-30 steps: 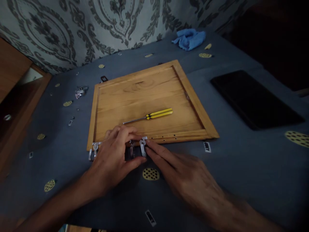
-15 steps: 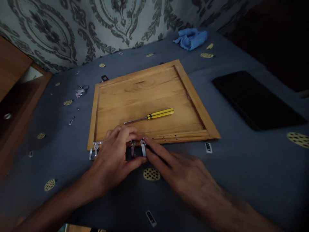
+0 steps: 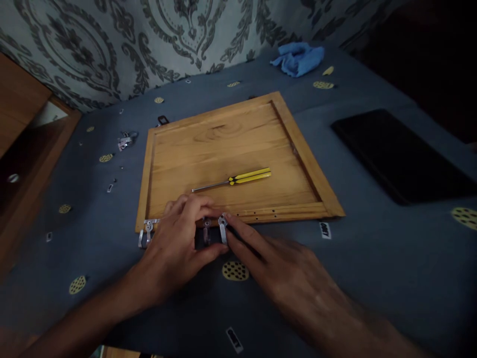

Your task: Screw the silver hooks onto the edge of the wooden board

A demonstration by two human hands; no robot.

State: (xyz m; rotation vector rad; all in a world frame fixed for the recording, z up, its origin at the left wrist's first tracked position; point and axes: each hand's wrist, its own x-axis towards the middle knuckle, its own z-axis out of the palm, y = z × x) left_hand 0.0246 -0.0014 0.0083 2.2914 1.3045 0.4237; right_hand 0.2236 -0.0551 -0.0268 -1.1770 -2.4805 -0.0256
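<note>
Metal bracket (image 3: 223,232) had barely shifted, seemingly steadied by left hand (image 3: 173,236), fingers and thumb apart, and right hand (image 3: 285,271), grip hidden.

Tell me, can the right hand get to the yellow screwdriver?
Probably yes: the screwdriver lies on the wooden panel, a little beyond the right hand, and nothing covers it. That hand is busy at a metal fitting, though.

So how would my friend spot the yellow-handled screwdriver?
Find the big rectangular brown wooden panel on the blue-grey patterned cloth. The slim metal-shafted screwdriver lies on it, just beyond the left hand. Its yellow-and-black handle sets it apart from the silver metal fittings at the panel's near edge.
</note>
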